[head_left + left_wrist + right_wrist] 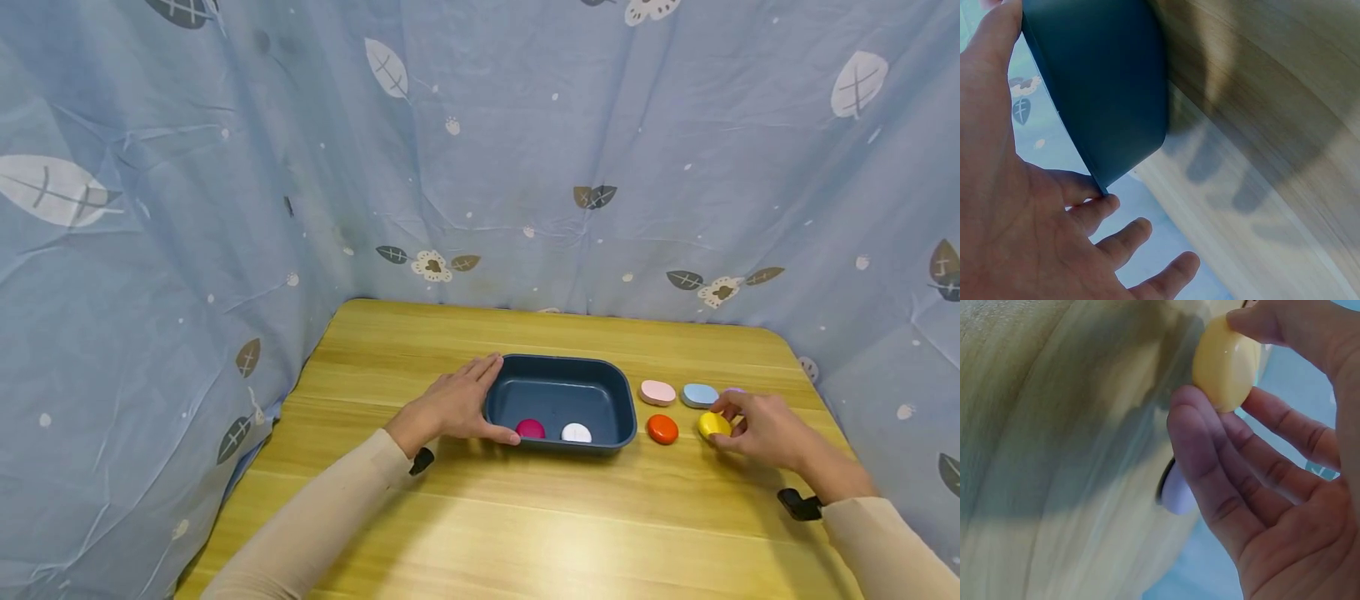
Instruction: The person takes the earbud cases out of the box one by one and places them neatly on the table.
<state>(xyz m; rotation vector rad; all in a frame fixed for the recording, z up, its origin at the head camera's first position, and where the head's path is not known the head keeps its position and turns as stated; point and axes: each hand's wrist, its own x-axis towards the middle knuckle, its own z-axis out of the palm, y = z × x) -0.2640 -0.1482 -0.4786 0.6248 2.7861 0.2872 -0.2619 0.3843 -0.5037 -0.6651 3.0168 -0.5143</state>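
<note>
A dark blue rectangular tray [558,360] stands on the table. My left hand [459,404] rests on its left end, thumb at the front rim and fingertips at the left back corner. In the left wrist view the outer fingers are spread off the tray wall [1100,81]. A magenta disc [530,429] and a white disc [576,432] lie inside near the front. My right hand [765,429] pinches a glossy yellow rounded disc [1225,362] between thumb and fingers, right of the tray. An orange-red disc [662,429] lies between that hand and the tray.
Behind the orange-red disc are a pink oval piece [657,392] and a light blue oval piece [699,395]. A purple piece [1177,490] is partly hidden by the right hand. A blue patterned curtain [525,167] hangs around the wooden table's [450,533] back and sides.
</note>
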